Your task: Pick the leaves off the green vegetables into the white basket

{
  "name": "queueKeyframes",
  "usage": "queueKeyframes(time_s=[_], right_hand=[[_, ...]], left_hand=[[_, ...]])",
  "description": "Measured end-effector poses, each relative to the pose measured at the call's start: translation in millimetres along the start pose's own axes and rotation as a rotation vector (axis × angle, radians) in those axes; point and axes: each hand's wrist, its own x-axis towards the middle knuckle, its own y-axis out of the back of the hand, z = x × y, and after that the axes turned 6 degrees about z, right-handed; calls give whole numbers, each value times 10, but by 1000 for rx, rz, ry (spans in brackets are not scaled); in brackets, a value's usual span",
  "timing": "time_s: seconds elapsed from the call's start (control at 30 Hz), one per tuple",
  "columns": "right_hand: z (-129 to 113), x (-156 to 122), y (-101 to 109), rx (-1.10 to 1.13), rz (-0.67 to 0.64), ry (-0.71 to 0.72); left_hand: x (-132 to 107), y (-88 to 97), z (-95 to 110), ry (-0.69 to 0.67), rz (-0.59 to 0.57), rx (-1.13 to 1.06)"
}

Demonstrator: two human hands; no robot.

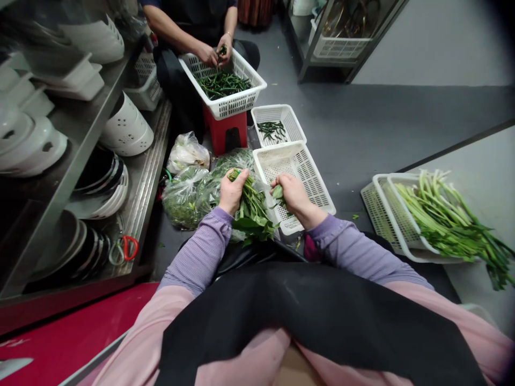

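Leafy greens (pixel 253 214) hang bunched from the left hand (pixel 232 193), which clasps their stems (pixel 248 187) in front of the lap (pixel 257 252); the right hand (pixel 293 194) pinches a green sprig (pixel 277 193) by a white basket (pixel 319 190). Bagged greens (pixel 183 198) lie to the left; farther out, a co-worker's hands (pixel 207 55) meet above a crate (pixel 237 107) of green pods (pixel 223 84) on a red stool (pixel 219 131).

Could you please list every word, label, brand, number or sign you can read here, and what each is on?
No text can be read.
Pale marks on the red panel at lower left: cut off and too blurred to tell whether they are lettering.
No lettering can be made out on the clear plastic bag of greens, red stool or scissors.
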Motion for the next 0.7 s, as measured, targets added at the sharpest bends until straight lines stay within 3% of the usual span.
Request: queueKeyframes(time_s=[0.13, 0.23, 0.53, 0.7], right_hand=[[-144, -182, 17, -176, -50, 182], [-259, -270, -49, -350, -94, 219], [-244, -69, 33, -417, -173, 327], [-248, -39, 67, -312, -286, 135]], left_hand=[[19, -18, 7, 172, -70, -131], [-3, -28, 26, 227, -163, -176], [-30, -34, 45, 299, -278, -155], [-7, -34, -10, 354, -258, -197]])
